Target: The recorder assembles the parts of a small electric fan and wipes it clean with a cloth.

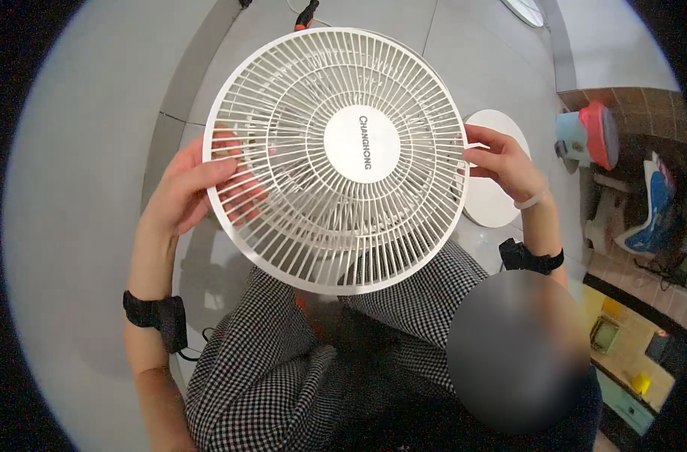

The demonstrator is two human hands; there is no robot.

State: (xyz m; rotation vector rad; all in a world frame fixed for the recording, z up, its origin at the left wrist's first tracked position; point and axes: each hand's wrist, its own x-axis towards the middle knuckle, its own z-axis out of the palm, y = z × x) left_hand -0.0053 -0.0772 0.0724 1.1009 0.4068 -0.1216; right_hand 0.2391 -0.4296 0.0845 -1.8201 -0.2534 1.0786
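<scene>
A round white fan grille (362, 143) with radial slats and a solid white disc at its centre is held up over my lap. My left hand (200, 181) grips its left rim, the thumb in front and the fingers showing through the slats behind. On the opposite rim, my right hand (498, 157) pinches the edge between thumb and fingers. Behind the slats lies a blurred shape that I cannot make out. A white round base (498, 203) rests on the floor, just beyond my right hand and partly covered by it.
A black-and-orange tool handle (306, 15) lies on the grey tiled floor (471, 38) past the grille. To the right are a pink and light-blue object (598, 135) and a blue-and-white item (654, 211). My legs in checked trousers (268, 354) are below.
</scene>
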